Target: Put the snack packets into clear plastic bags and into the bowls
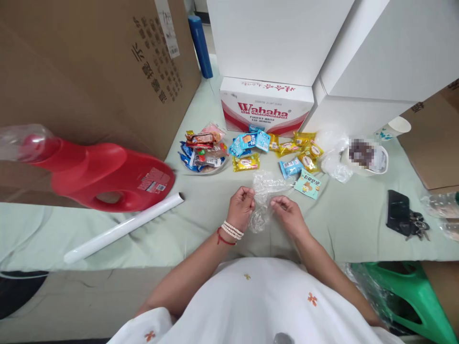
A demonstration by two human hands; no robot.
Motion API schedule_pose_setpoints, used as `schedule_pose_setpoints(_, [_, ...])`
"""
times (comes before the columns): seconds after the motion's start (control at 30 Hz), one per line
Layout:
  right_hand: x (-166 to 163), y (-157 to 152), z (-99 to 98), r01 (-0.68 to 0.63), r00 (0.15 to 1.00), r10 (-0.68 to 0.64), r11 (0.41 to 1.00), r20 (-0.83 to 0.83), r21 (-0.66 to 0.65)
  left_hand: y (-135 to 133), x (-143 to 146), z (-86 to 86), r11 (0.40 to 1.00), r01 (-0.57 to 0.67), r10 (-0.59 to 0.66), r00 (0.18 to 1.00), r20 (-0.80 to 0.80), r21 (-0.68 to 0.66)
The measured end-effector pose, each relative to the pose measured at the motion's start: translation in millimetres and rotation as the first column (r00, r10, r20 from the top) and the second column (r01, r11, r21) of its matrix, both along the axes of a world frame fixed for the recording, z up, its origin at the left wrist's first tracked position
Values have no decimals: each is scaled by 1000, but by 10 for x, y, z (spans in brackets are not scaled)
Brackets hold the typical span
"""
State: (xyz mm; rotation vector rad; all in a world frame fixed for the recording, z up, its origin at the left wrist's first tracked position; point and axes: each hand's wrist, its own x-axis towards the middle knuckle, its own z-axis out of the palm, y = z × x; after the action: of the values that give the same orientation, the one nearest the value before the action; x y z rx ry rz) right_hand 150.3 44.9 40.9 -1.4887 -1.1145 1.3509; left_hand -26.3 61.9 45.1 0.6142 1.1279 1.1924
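A crumpled clear plastic bag sits just above the front edge of the surface, pinched at its top between the left hand and the right hand, both closed on it. Whether it holds anything is hard to make out. Behind it, a clear dish holds snack packets. Toward the right edge, the contents of a white bowl are blurred.
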Motion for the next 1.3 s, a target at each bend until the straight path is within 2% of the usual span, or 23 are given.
schedule_pose_setpoints(0.1, [-38, -9, -42, 83, 994, -81, 996, -78, 20, 81, -92, -81, 999, -39, 39, 998, -51, 0])
schedule_pose_setpoints(0.2, [-5, 22, 19, 36, 985, -50, 996, -164, -86, 122, -182, -132, 997, -79, 78, 994, -80, -7])
schedule_pose_setpoints(0.33, [-46, 29, 61, 48, 986, -65, 992, -151, -114, -59, -172, -164, 984, -118, 100, 986, -133, -131])
schedule_pose_setpoints(0.4, [-96, 12, 40, 86, 986, -99, 992, -134, -94, -205, -125, -188, 974, -78, 44, 986, -163, -212])
schedule_pose_setpoints(0.5, [-170, -25, -7, 95, 987, -104, 992, -121, -80, -350, -44, -242, 980, 24, -64, 978, -200, -197])
schedule_pose_setpoints(0.63, [-184, -55, -33, 81, 987, -94, 991, -127, -107, -341, 19, -302, 986, 95, -120, 975, -190, -133])
schedule_pose_setpoints(0.77, [-5, -39, -6, 129, 977, -157, 975, -148, -181, -275, -72, -291, 987, 122, -135, 984, -119, -109])
schedule_pose_setpoints(0.9, [252, -40, 37, 21, 966, -98, 951, -237, -308, -254, -260, -245, 957, 271, -274, 962, -12, -99])
schedule_pose_setpoints(1.03, [374, -82, 46, -62, 962, -31, 943, -272, -327, -261, -371, -239, 894, 438, -438, 899, 20, -91])
schedule_pose_setpoints(1.13, [436, -97, 27, -54, 962, -33, 950, -270, -307, -257, -447, -264, 888, 451, -453, 892, 0, -84])
schedule_pose_setpoints(1.3, [618, -90, 10, 68, 959, -148, 949, -242, -309, -227, -647, -290, 931, 336, -345, 937, -44, -141])
